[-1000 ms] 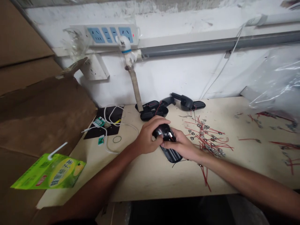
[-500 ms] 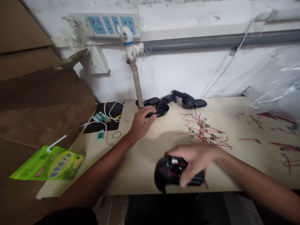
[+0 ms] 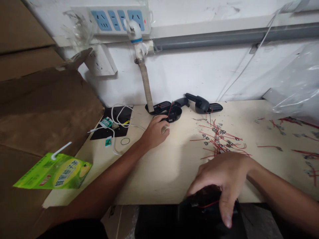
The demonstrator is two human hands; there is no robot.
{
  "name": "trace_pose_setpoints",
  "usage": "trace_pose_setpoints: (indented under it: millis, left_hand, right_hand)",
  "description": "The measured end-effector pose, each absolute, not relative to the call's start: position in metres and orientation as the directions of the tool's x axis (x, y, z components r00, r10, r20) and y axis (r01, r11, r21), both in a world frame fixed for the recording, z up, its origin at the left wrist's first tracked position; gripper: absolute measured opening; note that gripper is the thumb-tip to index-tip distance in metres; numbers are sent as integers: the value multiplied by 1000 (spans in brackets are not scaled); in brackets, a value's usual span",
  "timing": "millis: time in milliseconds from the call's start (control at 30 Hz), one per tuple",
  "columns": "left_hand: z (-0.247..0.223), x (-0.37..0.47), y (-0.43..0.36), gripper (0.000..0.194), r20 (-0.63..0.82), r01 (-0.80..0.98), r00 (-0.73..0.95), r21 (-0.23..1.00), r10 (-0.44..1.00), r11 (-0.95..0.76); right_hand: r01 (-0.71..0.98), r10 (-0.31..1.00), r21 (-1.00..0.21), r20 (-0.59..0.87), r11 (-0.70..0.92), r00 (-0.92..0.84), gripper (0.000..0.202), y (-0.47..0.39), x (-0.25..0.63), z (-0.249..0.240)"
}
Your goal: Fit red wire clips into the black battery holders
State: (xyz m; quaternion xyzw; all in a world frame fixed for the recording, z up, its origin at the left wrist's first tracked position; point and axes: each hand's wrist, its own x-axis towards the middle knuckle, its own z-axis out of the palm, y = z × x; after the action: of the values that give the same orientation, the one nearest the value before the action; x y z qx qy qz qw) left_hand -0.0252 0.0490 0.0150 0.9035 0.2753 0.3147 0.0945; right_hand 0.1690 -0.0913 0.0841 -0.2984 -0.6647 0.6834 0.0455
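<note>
My right hand [image 3: 221,182] is wrapped over a black plastic housing [image 3: 205,202] with a red wire, at the table's front edge. The housing's lower part blends into the dark area below. My left hand [image 3: 158,131] touches the near end of another black housing [image 3: 175,114] at the back, its fingers curled at the rim. More black housings [image 3: 160,107] lie beside it against the wall. A black part with a handle [image 3: 201,104] sits to their right. Red wires with small metal pieces [image 3: 219,139] are scattered beyond my right hand.
At left, a green drink pouch [image 3: 56,171] with a straw stands beside cardboard [image 3: 45,103]. White cables and small green boards [image 3: 108,142] lie near a black sheet [image 3: 122,131]. A ribbed hose [image 3: 146,81] hangs from the wall. More red wires [image 3: 305,152] lie at right.
My right hand has moved toward me and slightly right with the housing, down to the table's front edge. My left hand stays at the back housing, shifted slightly right in view.
</note>
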Motion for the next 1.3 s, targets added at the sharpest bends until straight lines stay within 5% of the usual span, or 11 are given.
trace_pose_setpoints:
  millis: [333,567,667,767,833,900,1000,1100,1300]
  left_hand:
    - [19,-23,45,9,569,362,689,265,448,-894]
    - [21,-22,39,11,584,427,647,255,490,-868]
    - [19,-22,40,12,598,483,581,293,552,-825]
    - [16,-22,44,11,569,508,546,359,615,-783]
    - [15,-22,45,12,540,514,551,381,636,-768]
    - [15,-22,45,13,520,517,563,385,642,-765]
    - [17,-22,43,12,501,530,587,356,636,-770]
    - [18,-22,41,12,497,538,618,298,609,-788]
    - [23,-22,40,18,502,408,724,240,473,-881]
  right_hand:
    - [496,348,-868,-467,-7,-813,40,-91,166,86]
    - [513,301,-857,-500,-41,-812,82,-90,168,83]
    - [452,288,-889,-453,-75,-843,85,-89,172,76]
    - [409,382,-909,-409,-85,-829,66,-84,175,69]
    - [392,648,-920,-305,-12,-697,41,-79,177,65]
    - [526,931,-843,-98,110,-351,16,-71,182,62]
    - [868,984,-495,171,37,55,10,-61,196,59]
    - [970,990,-227,84,-92,113,9,-56,214,58]
    - [979,996,-190,-65,-76,65,16,-56,227,63]
